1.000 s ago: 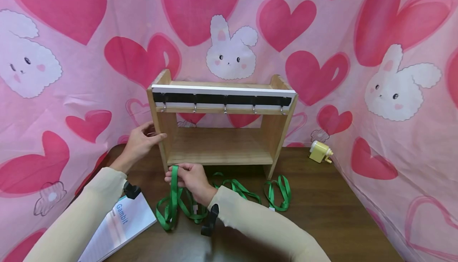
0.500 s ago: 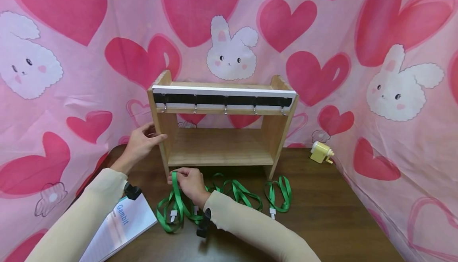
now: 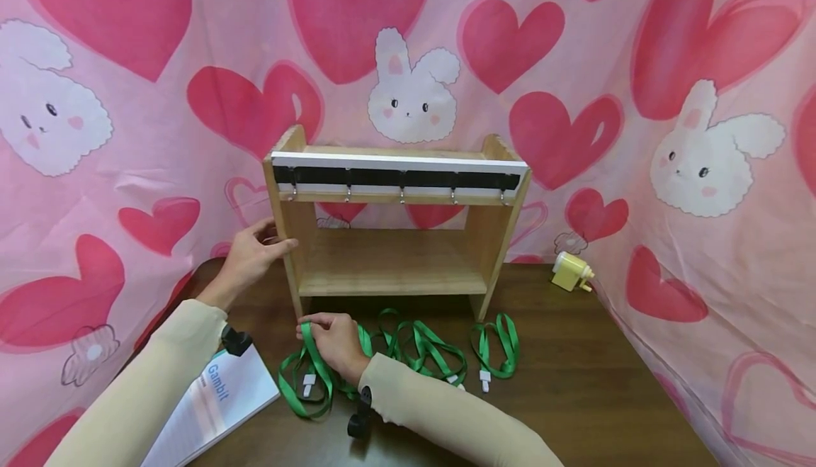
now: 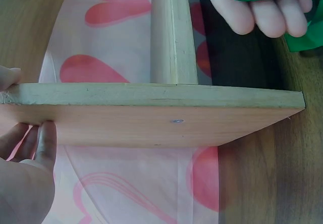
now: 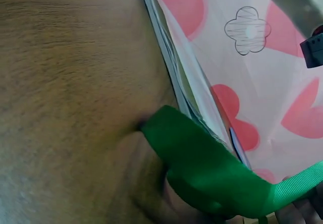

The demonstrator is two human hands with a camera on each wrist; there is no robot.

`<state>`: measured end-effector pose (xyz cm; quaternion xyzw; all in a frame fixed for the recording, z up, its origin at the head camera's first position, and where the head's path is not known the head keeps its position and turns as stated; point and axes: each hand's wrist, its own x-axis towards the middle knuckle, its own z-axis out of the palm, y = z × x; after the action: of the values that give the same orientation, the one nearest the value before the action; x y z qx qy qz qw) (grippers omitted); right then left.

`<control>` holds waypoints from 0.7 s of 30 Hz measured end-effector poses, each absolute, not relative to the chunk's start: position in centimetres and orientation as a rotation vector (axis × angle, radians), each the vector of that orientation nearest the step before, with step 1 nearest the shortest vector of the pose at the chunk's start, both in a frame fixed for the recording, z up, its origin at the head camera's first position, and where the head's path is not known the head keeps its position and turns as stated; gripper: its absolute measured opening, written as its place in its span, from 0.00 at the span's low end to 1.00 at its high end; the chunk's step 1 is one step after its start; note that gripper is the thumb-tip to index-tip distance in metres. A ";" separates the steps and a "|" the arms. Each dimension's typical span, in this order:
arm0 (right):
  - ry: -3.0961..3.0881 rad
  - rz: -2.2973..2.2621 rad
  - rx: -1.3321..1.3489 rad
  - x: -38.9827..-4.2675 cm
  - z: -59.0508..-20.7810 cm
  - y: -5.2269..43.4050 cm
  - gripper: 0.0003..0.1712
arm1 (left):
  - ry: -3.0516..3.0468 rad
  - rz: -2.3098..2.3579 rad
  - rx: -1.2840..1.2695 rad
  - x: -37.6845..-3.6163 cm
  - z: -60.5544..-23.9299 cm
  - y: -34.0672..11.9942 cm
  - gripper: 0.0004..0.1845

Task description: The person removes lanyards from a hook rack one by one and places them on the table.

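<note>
My left hand (image 3: pixel 250 254) grips the left side panel of a small wooden shelf (image 3: pixel 395 261), thumb on one face and fingers on the other. In the left wrist view, the panel (image 4: pixel 151 120) runs between thumb and fingers. In front of the shelf's lower left corner, my right hand (image 3: pixel 341 343) pinches a green lanyard (image 3: pixel 309 339) low over the table. Its loop hangs down to a white clip (image 3: pixel 309 385). More green lanyards (image 3: pixel 423 346) lie to the right, partly hidden by my right hand and sleeve. In the right wrist view, green ribbon (image 5: pixel 217 178) fills the lower middle.
Several small metal hooks (image 3: pixel 402 194) line the black strip (image 3: pixel 427 178) on the shelf's upper front. A separate lanyard (image 3: pixel 503 353) lies at the right. A white book (image 3: pixel 217 400) marked "Gambit" is at the front left; a yellow crank device (image 3: pixel 571 272) stands at the back right.
My right hand has moved down toward the table with the lanyard, whose held loop now sits lower. My left hand has stayed on the shelf.
</note>
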<state>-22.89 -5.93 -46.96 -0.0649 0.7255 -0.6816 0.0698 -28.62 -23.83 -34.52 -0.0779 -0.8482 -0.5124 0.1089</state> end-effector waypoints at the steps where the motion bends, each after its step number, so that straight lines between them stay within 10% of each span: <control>1: 2.194 -2.047 -0.200 -22.8 -47.1 -5.9 0.11 | -2.493 -1.507 -0.228 -28.7 -34.5 -23.8 0.38; 21: 2.384 -1.919 -0.236 -22.4 -49.0 -6.1 0.11 | -2.504 -1.504 -0.218 -28.7 -34.5 -23.8 0.39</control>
<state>-22.42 -6.05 -48.97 -0.0769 0.7761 -0.6248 0.0362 -28.66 -23.77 -34.49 -0.0740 -0.8500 -0.5105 0.1063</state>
